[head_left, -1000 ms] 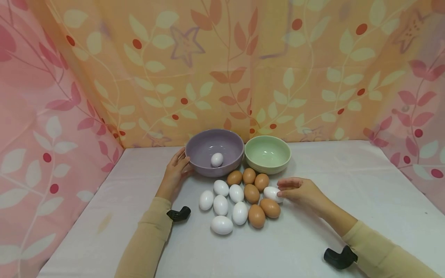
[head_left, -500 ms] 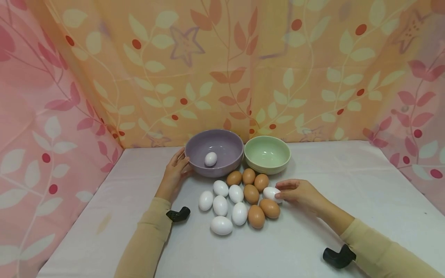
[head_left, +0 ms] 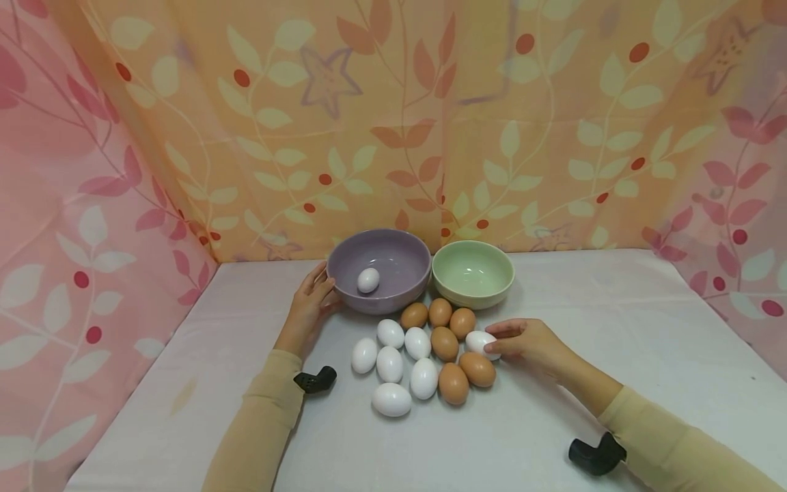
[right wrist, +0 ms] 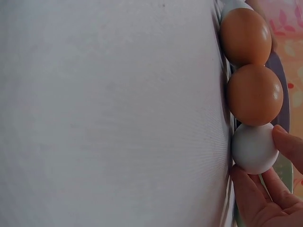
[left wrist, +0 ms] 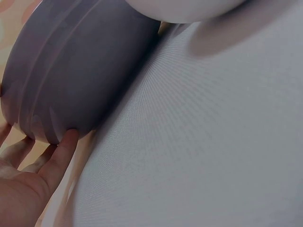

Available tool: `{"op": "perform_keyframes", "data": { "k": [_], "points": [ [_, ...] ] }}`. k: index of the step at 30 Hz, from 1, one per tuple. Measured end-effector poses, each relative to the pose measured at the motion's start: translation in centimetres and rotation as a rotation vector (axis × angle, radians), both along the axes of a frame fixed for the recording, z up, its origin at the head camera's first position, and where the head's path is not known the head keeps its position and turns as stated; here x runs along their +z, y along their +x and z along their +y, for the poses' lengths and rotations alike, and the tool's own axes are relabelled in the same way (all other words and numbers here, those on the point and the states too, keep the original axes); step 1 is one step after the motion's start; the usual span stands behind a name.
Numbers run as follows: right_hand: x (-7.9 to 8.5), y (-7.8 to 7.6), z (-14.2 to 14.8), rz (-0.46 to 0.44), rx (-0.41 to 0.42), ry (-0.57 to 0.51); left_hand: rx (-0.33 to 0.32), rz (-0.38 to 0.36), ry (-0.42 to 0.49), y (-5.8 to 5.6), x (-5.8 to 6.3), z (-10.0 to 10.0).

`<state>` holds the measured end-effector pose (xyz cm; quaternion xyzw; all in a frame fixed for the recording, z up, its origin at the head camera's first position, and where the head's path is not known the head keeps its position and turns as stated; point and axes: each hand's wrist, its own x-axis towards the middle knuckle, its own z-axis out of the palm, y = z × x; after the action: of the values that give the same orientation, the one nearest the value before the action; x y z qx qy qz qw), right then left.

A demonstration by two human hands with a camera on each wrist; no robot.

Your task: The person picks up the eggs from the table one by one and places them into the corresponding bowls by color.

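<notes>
My left hand [head_left: 307, 304] rests its fingertips on the outer left side of a purple bowl [head_left: 393, 306]; in the left wrist view those fingers [left wrist: 59, 163] lie spread against its wall. One white egg [head_left: 368, 280] lies inside this bowl. With thumb and fingers my right hand [head_left: 531, 345] pinches another white egg [head_left: 479, 344], at the right of a group on the table. In the right wrist view, the pinched white egg [right wrist: 254, 150] touches a brown egg [right wrist: 255, 94] and sits low by the cloth. Beside the purple bowl stands a green bowl [head_left: 473, 299].
Several brown eggs [head_left: 453, 383] and several white eggs [head_left: 391, 400] lie close together on the white cloth [head_left: 258, 294] in front of both bowls. Patterned curtains [head_left: 381, 137] hang behind and at both sides. A black wrist camera [head_left: 596, 454] sits on the right sleeve.
Inside the purple bowl, the white egg has rolled to the left. My right hand has shifted very slightly at the white egg it pinches. My left hand stays at the bowl.
</notes>
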<state>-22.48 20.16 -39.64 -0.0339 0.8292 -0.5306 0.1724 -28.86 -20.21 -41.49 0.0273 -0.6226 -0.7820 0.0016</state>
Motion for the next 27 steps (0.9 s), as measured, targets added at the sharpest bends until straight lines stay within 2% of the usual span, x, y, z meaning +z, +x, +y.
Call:
{"op": "perform_keyframes", "data": {
  "k": [12,27],
  "points": [
    [0.5,0.0,0.1,-0.015,-0.034,-0.001,-0.002,0.007,0.013,-0.2,-0.2,-0.1],
    [3.1,-0.1,-0.7,0.031,-0.014,0.009,-0.004,0.017,0.006,-0.2,-0.3,-0.1]
  ]
}}
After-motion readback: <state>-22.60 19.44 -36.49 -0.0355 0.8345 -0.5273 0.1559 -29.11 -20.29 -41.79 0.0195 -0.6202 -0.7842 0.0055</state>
